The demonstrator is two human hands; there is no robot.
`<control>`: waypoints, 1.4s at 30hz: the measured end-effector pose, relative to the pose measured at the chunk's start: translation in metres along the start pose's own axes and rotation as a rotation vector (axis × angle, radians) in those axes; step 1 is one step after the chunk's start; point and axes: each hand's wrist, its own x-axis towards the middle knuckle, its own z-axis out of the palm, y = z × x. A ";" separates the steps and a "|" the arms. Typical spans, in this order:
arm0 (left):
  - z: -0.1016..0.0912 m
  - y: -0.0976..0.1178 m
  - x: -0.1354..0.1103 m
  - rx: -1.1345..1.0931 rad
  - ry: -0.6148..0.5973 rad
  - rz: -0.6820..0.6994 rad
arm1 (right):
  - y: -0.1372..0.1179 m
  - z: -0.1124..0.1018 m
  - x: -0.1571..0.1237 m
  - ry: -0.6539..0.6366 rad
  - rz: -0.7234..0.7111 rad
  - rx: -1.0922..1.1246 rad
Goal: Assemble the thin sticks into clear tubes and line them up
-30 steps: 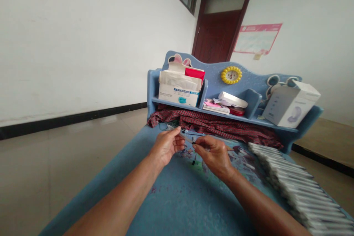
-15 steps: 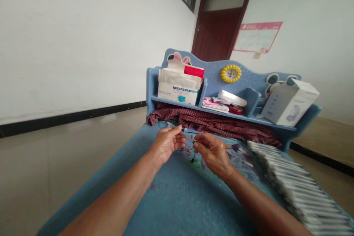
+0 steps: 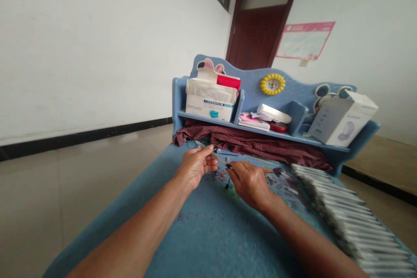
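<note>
My left hand (image 3: 195,166) pinches a slim, pale, see-through pen (image 3: 220,159) between thumb and fingers. The pen slants from upper left down to the right. At its lower right end, the closed fingers of my right hand (image 3: 250,182) grip a dark part of the pen; the fingertips are partly hidden. Small dark and clear pieces (image 3: 227,186) lie on the blue desk (image 3: 208,243) below and behind the hands. Along the right side of the desk lies a long row of similar pale, slim pens (image 3: 358,221), side by side.
A blue shelf (image 3: 239,95) at the desk's back holds a face mask box (image 3: 208,104), papers (image 3: 254,122), a red tin (image 3: 278,127) and a white box (image 3: 342,119). Red checked cloth (image 3: 260,145) is bunched beneath it. A yellow flower-shaped clock (image 3: 273,84) is on the backboard.
My right hand has turned so its back faces up more, with its fingers closed over the pen's lower right end. My left hand stays nearly where it was, still on the pen.
</note>
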 end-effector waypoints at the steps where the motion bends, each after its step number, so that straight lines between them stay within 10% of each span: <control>1: 0.000 0.000 0.000 0.005 -0.003 -0.002 | 0.000 0.000 0.000 -0.007 -0.010 -0.034; 7: -0.001 -0.002 0.001 0.019 -0.052 -0.003 | -0.001 0.001 -0.002 -0.070 0.077 0.156; 15: -0.004 -0.001 0.002 0.010 -0.199 0.035 | -0.006 0.008 -0.001 -0.386 0.630 1.314; 24: -0.004 -0.003 0.003 0.018 -0.152 0.019 | -0.001 0.009 -0.005 -0.070 0.370 0.683; 31: -0.003 -0.003 0.002 0.020 -0.175 0.013 | -0.007 0.008 -0.002 -0.353 0.689 1.292; 38: -0.003 -0.003 0.002 0.037 -0.133 0.028 | -0.001 0.013 -0.006 -0.095 0.523 0.900; 42: -0.004 -0.004 0.003 0.053 -0.179 0.019 | -0.003 0.013 -0.005 -0.256 0.648 1.112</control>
